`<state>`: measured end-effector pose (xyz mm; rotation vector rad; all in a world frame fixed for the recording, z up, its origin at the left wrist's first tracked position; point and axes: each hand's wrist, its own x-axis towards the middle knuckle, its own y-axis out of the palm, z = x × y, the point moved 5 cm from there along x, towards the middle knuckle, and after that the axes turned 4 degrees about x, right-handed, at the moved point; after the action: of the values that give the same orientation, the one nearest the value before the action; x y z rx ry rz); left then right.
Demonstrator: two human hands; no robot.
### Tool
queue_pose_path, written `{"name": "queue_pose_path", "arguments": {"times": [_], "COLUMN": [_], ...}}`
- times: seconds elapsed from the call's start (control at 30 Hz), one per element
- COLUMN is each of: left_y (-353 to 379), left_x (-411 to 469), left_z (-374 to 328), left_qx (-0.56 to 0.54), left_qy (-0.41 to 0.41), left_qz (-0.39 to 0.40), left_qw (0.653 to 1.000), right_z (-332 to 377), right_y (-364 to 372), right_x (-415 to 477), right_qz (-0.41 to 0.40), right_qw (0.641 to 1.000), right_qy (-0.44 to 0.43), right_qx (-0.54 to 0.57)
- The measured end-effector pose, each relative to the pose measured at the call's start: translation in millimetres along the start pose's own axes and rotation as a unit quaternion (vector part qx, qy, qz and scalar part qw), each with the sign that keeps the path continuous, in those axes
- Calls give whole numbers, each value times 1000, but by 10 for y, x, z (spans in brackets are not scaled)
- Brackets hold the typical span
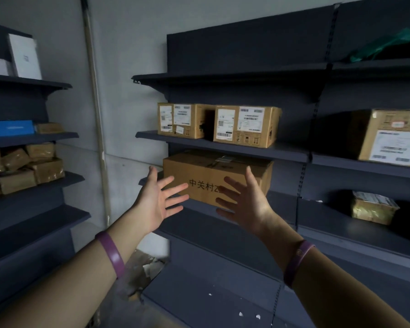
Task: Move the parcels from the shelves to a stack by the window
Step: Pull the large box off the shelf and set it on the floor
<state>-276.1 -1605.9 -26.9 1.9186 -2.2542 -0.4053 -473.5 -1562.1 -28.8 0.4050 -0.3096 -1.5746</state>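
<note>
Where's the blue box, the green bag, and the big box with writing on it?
blue box (11,128): head view, middle of its front face.
green bag (386,45): head view, its crumpled middle.
big box with writing (199,172): head view, front face above the writing.

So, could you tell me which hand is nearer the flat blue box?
Left. The left hand is right of and below the flat blue box on the left shelving; the right hand lies further right.
</note>
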Motion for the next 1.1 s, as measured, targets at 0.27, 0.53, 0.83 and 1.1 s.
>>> {"name": "queue_pose_path", "arguments": {"times": [0.27, 0.53, 0.83, 1.1], "left_y": [-192, -121, 184, 110], "left_x": [1145, 2363, 3605, 4367], "left_z": [-76, -21, 12, 133], "left_qx": [6, -5, 28, 624], "left_qy": [-15, -15, -8, 211], "left_qz": [3, -6, 13, 30], "left_qw": [1000, 1000, 999, 751], "right_z": [20, 234, 304, 415], "right_y": [44, -252, -506, -810], "right_x": [1169, 2453, 3574, 3860], "right_qz": [3, 3, 50, -33], "right_qw": [1000, 999, 998, 719], "right_qy": [2, -26, -6, -168], "right_qx": [27, 43, 36, -673]}}
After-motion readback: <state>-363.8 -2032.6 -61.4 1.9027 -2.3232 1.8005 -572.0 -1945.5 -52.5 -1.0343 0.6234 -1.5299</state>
